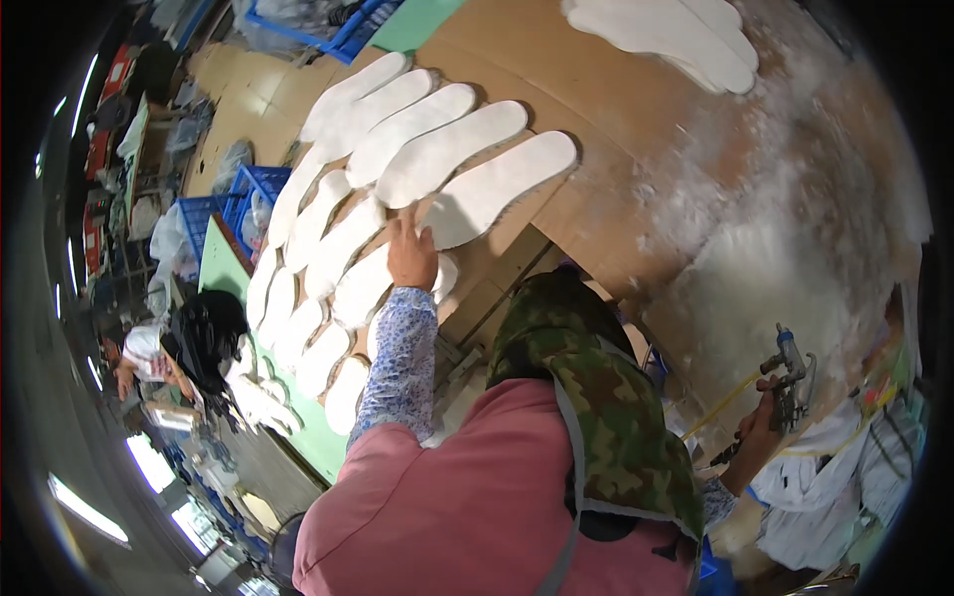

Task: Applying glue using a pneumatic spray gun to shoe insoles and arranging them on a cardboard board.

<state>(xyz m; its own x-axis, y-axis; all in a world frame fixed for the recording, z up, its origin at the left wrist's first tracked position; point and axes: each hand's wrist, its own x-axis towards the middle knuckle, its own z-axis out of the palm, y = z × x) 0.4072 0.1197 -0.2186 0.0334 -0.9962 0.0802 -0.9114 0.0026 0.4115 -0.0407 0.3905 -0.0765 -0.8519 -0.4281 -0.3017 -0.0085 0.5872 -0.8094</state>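
Observation:
Rows of white insoles (507, 189) lie spread over a brown cardboard sheet (517, 60) and a green board. My left hand (412, 253), below a blue-and-white patterned sleeve, reaches in among them. Its fingers are apart, with the tips at the edge of one insole (452, 144) near the row's right end; nothing shows in its grasp. Out to the right, my right hand (760, 422) is wrapped round a metal spray gun (790, 382) with a blue top part. A yellow hose (723, 405) runs beside that hand.
A pile of white insoles (676, 40) lies at the far right of the cardboard. White residue (765, 258) coats the surface on the right. Blue crates (256, 189) stand at the left. Another person (149, 353) is at the far left, near a black bundle (207, 333).

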